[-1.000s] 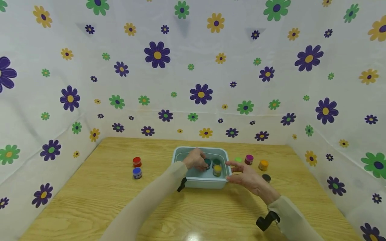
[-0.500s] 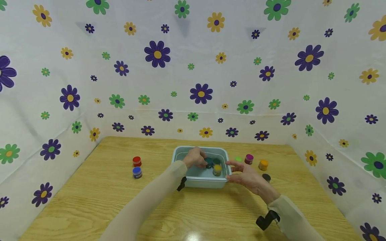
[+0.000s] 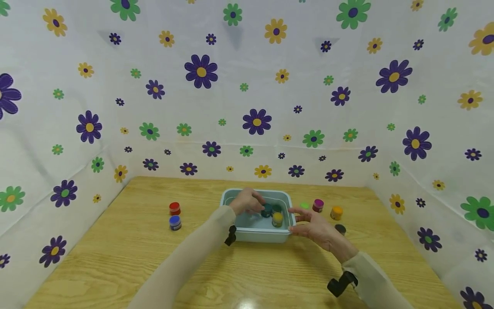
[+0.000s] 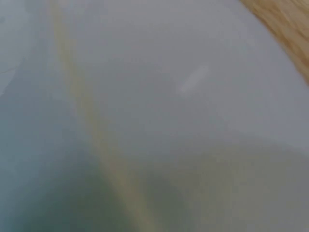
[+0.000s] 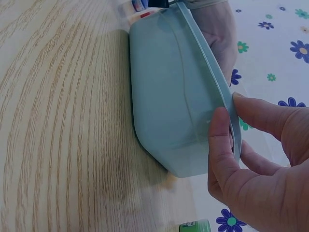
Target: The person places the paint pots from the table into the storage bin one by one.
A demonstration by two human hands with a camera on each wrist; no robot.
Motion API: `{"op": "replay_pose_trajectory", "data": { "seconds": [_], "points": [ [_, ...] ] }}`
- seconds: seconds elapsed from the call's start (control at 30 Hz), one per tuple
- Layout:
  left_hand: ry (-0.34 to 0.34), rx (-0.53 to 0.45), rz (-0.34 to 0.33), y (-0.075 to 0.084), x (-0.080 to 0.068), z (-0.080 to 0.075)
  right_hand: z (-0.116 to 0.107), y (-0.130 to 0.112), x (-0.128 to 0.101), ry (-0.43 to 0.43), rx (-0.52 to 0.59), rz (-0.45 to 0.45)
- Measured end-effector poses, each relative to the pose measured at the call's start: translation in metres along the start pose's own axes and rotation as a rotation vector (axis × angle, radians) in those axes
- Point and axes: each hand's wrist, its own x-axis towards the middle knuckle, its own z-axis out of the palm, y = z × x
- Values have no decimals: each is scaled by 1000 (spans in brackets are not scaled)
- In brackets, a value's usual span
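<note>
A pale blue plastic bin (image 3: 262, 236) stands on the wooden table. Inside it are a teal-lidded jar (image 3: 266, 210), a dark green-lidded jar (image 3: 277, 208) and a yellow-lidded jar (image 3: 277, 219). My left hand (image 3: 247, 201) reaches over the bin's left part, fingers loosely bent, fingertips right at the teal-lidded jar. With thumb and fingers my right hand (image 3: 314, 225) pinches the bin's right rim; the right wrist view shows this hand (image 5: 270, 159) with its digits on both sides of the rim. Only the bin's blurred wall (image 4: 193, 111) fills most of the left wrist view.
Left of the bin stand a red jar (image 3: 175, 208) and a blue jar (image 3: 175, 222). To its right are a light green lid (image 3: 304, 206), a magenta jar (image 3: 318, 205), an orange jar (image 3: 336, 212) and a dark lid (image 3: 340, 228). Flowered cloth (image 3: 254, 86) walls the table.
My left hand has moved the teal-lidded jar slightly right in the bin, then drawn back a little left from it. The right hand stays at the rim.
</note>
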Motion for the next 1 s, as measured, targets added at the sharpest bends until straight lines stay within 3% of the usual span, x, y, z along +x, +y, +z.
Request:
{"op": "replay_pose_trajectory", "data": {
  "seconds": [0.3,0.57,0.77,1.0],
  "points": [
    [-12,-30,11,-5,0,-8,2,2,0,5,-2,-3],
    [-118,-102,14,-11,-3,-25,3,1,-1,10,-5,0],
    [-124,-181,-18,-15,-6,-40,3,1,-1,6,-12,-3],
    [-126,-245,30,-12,-15,-56,2,0,0,17,-16,-9]
  ]
}}
